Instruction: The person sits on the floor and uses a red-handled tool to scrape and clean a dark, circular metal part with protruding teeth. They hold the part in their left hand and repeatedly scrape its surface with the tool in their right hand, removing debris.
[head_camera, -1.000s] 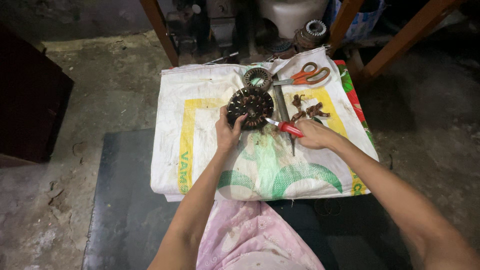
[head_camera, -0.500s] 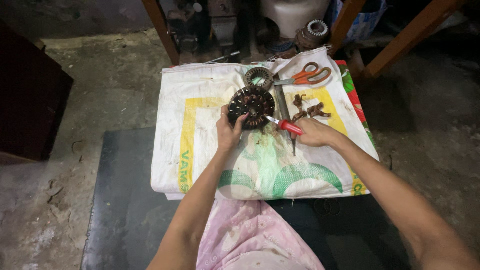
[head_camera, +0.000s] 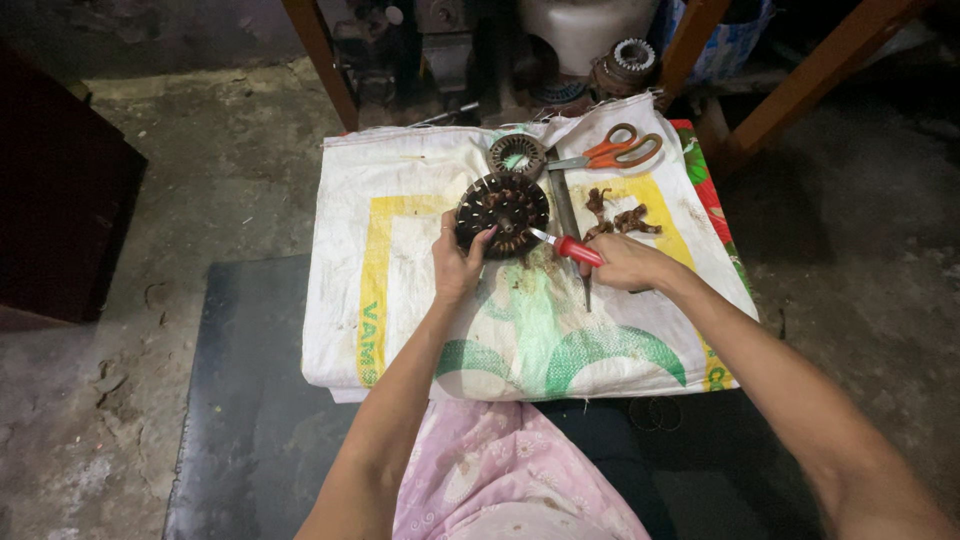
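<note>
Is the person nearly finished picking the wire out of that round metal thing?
Probably not. Some looks done: curly brown wire scraps lie on the white sack. Right now the left hand steadies the dark round core while the right hand pokes a red-handled tool at its edge. The core's slots appear to hold windings, so more seems left.

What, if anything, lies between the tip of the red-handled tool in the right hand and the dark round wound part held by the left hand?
Nothing visible. The right hand holds the red-handled tool, its tip at the rim of the round wound part, which the left hand steadies on the sack.
</note>
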